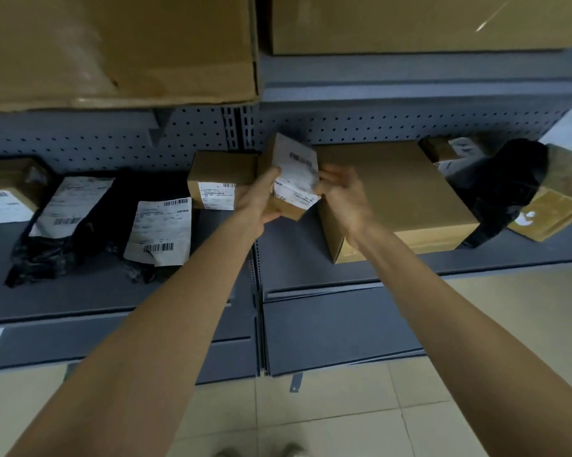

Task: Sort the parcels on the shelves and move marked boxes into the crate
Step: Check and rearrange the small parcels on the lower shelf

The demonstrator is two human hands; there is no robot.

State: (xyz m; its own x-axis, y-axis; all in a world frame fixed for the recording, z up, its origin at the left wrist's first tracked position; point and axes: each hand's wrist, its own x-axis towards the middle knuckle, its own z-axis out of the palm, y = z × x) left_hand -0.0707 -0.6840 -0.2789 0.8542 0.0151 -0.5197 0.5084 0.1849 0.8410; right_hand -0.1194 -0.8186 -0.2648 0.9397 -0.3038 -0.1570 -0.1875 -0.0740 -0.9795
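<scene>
I hold a small brown box (294, 166) with a white barcode label tilted above the grey shelf (113, 291). My left hand (261, 202) grips it from below and the left. Against its right side my right hand (340, 196) presses with curled fingers. Just behind and left stands another small labelled box (218, 179). A large plain carton (393, 196) lies on the shelf to the right, partly under my right hand. No crate is in view.
Two black mailer bags with white labels (70, 219) (160, 225) lie on the left, beside a labelled box (4, 199) at the far left edge. A black bag (509, 189) and padded envelope (555, 212) sit far right. Big cartons (119, 44) fill the upper shelf. Tiled floor below.
</scene>
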